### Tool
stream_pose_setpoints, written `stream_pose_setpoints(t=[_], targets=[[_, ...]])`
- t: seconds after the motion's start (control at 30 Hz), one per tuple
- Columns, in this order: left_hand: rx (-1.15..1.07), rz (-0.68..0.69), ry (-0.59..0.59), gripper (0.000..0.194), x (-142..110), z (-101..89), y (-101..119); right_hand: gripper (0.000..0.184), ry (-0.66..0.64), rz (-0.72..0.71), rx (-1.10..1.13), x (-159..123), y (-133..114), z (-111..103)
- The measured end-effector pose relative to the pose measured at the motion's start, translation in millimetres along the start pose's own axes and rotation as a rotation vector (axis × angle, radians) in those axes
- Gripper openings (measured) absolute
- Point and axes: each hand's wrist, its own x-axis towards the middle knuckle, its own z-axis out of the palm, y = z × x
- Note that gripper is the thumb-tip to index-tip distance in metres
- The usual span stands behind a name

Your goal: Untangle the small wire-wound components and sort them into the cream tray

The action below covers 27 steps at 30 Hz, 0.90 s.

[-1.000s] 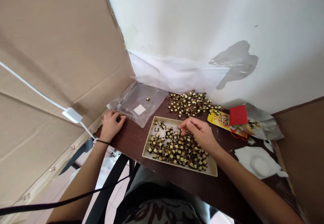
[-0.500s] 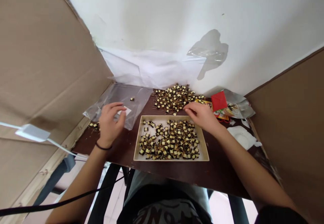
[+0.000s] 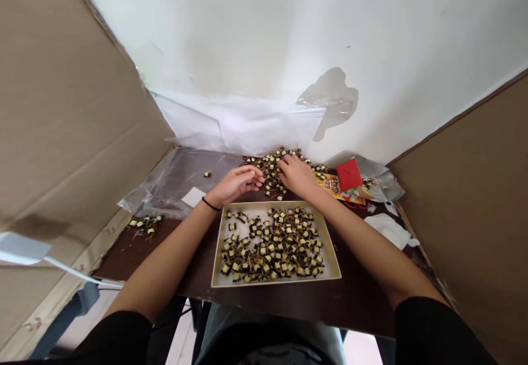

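My left hand (image 3: 240, 184), with a black band at the wrist, is at the left edge of a loose pile of small black-and-yellow coil parts (image 3: 272, 162) with thin wire leads. Its fingers are loosely curved and a little apart, with nothing visible in them. My right hand (image 3: 295, 175) reaches into the same pile from the right. Its bent fingertips are pressed together among the parts, and what they hold is hidden. In front of both hands lies a shallow cream box (image 3: 276, 284), filled with many similar coil parts (image 3: 272, 247).
Left lie a clear plastic bag (image 3: 165, 181) with one part on it, a white paper piece (image 3: 193, 197) and a small part cluster (image 3: 144, 225). A red envelope (image 3: 349, 175), yellow packet (image 3: 330, 183) and crumpled white piece (image 3: 388, 230) are at right. Cardboard panels (image 3: 74, 95) flank the table.
My left hand has moved right from over the plastic bag to the pile. My right hand has gone slightly left and deeper into the pile. The view has shifted a little.
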Motion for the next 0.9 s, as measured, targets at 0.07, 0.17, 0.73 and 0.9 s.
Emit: stream_pose_setpoints(t=[0.07, 0.17, 0.73, 0.9], targets=[[-0.194, -0.052, -0.048, 0.024, -4, -6.5, -1, 0.019, 0.034, 0.064, 0.038, 2, -1, 3], [-0.326, -0.138, -0.106, 0.022, -2, -14.3, -8, 0.017, 0.120, 0.125, 0.229, 4, 5, 8], [0.197, -0.217, -0.274, 0.037, -13, -6.1, 0, 0.037, 0.246, 0.334, 1.160, 1, 42, 24], [1.072, 0.037, 0.435, 0.029, -24, -63.8, 44, 0.036, 0.127, 0.146, 0.872, -10, 34, 29]])
